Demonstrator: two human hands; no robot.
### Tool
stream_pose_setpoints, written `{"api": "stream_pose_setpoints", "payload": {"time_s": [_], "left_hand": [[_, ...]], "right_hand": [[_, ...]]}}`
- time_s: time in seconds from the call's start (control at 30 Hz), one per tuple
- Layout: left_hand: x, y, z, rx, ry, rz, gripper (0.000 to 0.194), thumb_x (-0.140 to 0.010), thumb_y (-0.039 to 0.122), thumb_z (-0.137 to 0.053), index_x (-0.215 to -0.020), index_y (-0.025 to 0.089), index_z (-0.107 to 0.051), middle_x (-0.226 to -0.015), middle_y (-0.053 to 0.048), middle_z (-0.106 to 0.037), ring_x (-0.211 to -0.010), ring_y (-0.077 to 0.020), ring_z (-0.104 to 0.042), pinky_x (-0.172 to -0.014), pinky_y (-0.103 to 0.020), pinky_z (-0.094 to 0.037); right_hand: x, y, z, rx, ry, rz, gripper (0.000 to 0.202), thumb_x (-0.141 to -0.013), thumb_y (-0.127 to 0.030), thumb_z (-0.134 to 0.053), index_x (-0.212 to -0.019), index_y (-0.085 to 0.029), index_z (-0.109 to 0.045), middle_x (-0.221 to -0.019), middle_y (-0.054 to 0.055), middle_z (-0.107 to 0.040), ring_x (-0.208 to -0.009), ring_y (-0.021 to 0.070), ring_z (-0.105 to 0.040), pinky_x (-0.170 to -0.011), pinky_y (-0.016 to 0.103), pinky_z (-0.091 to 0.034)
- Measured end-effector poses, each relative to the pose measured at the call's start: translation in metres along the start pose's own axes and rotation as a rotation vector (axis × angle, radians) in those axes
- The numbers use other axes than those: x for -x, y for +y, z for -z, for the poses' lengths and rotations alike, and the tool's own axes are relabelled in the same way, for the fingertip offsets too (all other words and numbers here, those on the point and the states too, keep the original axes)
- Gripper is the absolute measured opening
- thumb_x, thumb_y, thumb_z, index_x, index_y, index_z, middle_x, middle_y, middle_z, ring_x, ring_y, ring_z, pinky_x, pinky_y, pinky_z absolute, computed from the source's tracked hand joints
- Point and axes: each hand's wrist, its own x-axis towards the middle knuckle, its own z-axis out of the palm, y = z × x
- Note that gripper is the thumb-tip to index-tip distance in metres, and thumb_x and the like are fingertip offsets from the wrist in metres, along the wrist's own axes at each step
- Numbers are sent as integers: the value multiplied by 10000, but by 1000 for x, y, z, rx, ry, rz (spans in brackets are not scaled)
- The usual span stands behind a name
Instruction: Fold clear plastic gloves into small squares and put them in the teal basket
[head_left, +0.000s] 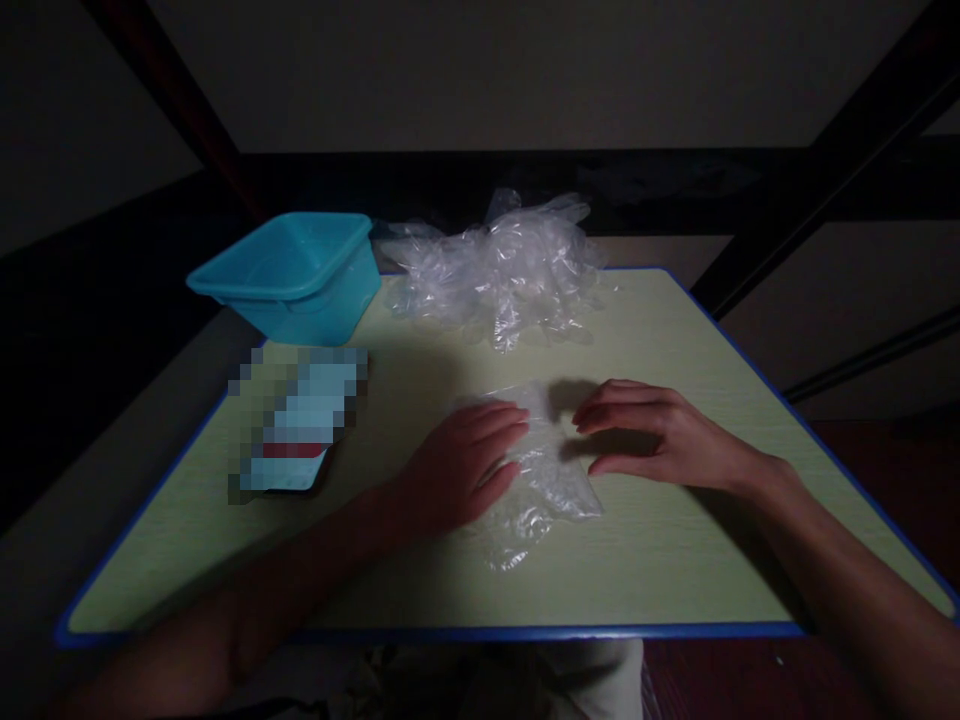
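A thin, clear plastic piece (544, 465), wrinkled and shiny, lies on the table in front of me; whether it is a bag or a disposable glove I cannot tell. My left hand (469, 460) rests over its left part, fingers stretched out, hiding some of it. Just to its right, my right hand (645, 430) hovers with curved fingers and thumb apart, holding nothing. Beyond both hands a loose heap of clear plastic gloves (510, 270) is piled at the table's far edge.
A turquoise plastic basin (322, 290) stands at the far left corner. Nearer, a phone (300, 440) with a lit, pixelated screen lies left of my left hand. The pale table (420, 590) has a blue rim, and dark frame bars (817, 170) rise behind it.
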Motion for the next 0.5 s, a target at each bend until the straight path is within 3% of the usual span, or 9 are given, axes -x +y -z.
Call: {"api": "stream_pose_setpoints", "payload": {"time_s": [0.1, 0.17, 0.33, 0.5], "left_hand": [[1, 8, -2, -41, -213, -87, 563, -863, 405, -464, -1333, 120, -342, -1425, -154, -355, -1347, -260, -250, -1083, -451, -217], [2, 10, -2, -64, -295, -104, 682, -846, 506, -463, -1370, 113, -274, -1461, -157, -279, -1369, -262, -185, -1103, -449, -150], [4, 8, -4, -69, -376, -91, 754, -840, 584, -412, -1388, 99, -228, -1477, -158, -229, -1377, -248, -156, -1109, -422, -110], [6, 7, -6, -65, -381, -84, 755, -835, 582, -426, -1383, 93, -248, -1476, -155, -232, -1380, -241, -147, -1115, -398, -96]], "right_hand": [[-1, 1, -1, 61, 38, 33, 280, -840, -430, -556, -849, -165, -643, -792, 60, -643, -741, 164, -588, -682, 330, -473], [0, -2, -1, 92, 59, 66, 260, -837, -420, -565, -840, -170, -636, -789, 56, -645, -734, 159, -586, -675, 324, -472], [13, -22, 2, 239, 51, 156, 230, -853, -384, -556, -901, -167, -615, -815, 61, -656, -778, 169, -585, -675, 322, -471], [31, -39, -3, 396, 39, 214, 179, -878, -313, -533, -869, -151, -609, -740, 50, -643, -723, 161, -574, -592, 292, -449]]}}
